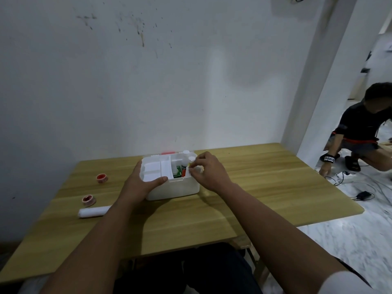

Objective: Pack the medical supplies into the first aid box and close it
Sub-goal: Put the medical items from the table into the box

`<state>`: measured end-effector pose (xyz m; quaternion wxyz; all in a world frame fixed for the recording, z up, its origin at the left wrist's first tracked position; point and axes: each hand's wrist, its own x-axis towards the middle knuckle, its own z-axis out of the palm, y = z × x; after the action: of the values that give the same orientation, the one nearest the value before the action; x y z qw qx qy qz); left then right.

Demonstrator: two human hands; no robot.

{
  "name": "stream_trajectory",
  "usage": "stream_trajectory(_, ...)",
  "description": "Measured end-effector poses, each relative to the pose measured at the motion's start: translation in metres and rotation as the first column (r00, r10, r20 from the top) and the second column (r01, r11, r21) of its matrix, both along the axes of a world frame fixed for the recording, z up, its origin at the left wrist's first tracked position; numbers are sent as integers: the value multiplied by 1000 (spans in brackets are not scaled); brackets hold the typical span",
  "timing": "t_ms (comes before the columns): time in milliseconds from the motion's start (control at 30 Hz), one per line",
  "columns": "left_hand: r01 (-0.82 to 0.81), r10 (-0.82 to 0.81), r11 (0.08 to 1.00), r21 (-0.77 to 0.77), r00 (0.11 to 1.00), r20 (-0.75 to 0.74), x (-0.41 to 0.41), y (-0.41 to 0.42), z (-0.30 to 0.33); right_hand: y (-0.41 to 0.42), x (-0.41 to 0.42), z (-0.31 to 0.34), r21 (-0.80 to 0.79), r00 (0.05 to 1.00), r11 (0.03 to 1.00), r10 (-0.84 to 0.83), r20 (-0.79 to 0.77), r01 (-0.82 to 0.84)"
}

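The white first aid box (pixel 176 190) stands open at the middle of the wooden table (pixel 265 183). Inside are a white divided tray, a green packet (pixel 177 172) and small white bottles (pixel 186 153). My left hand (pixel 144 180) lies on the box's front left rim, thumb along the edge. My right hand (pixel 209 171) is over the box's right end, its fingertips pinched on a small white bottle (pixel 192 165). On the table to the left lie two red tape rolls (pixel 102 178) (pixel 88 200) and a white bandage roll (pixel 93 211).
A white wall rises directly behind the table. At the right, past a pillar (pixel 322 102), a person (pixel 364 136) crouches on the marbled floor among cables (pixel 360 195). The table's front edge is near my lap.
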<state>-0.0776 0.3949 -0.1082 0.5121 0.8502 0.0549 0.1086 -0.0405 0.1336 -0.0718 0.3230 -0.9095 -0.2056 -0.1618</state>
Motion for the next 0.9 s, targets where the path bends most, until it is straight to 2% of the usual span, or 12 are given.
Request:
stream_trajectory(167, -9, 9, 1000, 7, 1000, -6, 0, -2, 1, -6, 2, -2, 140, 996, 989, 54, -67, -44)
stream_trajectory(300, -5, 5, 1000, 12, 999, -34, -2, -2, 1, -12, 4, -2, 230, 996, 973, 17, -86, 3)
stream_trajectory(467, 45, -46, 999, -25, 998, -52, -11, -1, 13, -14, 16, -9, 203, 952, 979, 64, -299, -2)
stream_trajectory(533, 13, -12, 1000, 8, 999, -51, -16, 1, 16, -12, 21, -10, 207, 927, 978, 112, -359, -38)
stream_trajectory(600, -91, 93, 995, 31, 995, -42, -21, 13, 17, -9, 24, -10, 247, 902, 964, 195, -386, -103)
stream_trajectory(733, -303, 294, 925, 228, 953, 72, -37, 67, 23, -3, 25, -7, 271, 875, 941, 297, -382, -201)
stream_trajectory(833, -264, 208, 812, 520, 964, 165, -58, 107, 14, 0, 26, -8, 313, 875, 927, 316, -366, -204)
stream_trajectory(900, -246, 174, 739, 627, 969, 174, -72, 123, 9, 1, 27, -10, 324, 875, 924, 321, -362, -204)
